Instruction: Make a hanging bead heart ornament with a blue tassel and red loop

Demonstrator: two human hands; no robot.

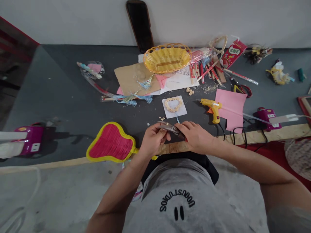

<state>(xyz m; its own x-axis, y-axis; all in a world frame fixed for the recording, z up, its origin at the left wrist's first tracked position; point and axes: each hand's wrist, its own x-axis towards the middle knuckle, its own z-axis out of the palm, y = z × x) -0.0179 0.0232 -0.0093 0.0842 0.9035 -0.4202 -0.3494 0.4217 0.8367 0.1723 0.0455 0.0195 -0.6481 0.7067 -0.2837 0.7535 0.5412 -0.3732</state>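
My right hand (pixel 198 136) is wrapped round the handles of metal pliers (pixel 170 128) near the table's front edge. At the jaws, my left hand (pixel 153 137) is pinched closed; the small piece between its fingers is too small to name. Just beyond my hands lies a white card (pixel 167 113) bearing a heart-like ring of pale pieces (pixel 173 110), with a light blue tassel (pixel 177 118) below it. A few pale bits (pixel 162 119) are scattered near the pliers. To the left rests a pink, yellow-edged hand fan (pixel 110 142).
A yellow glue gun (pixel 213 109) lies at right beside pink paper (pixel 233 103) and scissors (pixel 244 90). Behind are a yellow basket (pixel 167 60), brown paper (pixel 128 77) and blue tassels (pixel 130 102). Purple power blocks (pixel 267 116) with cables and a leaning phone (pixel 139 24) stand around.
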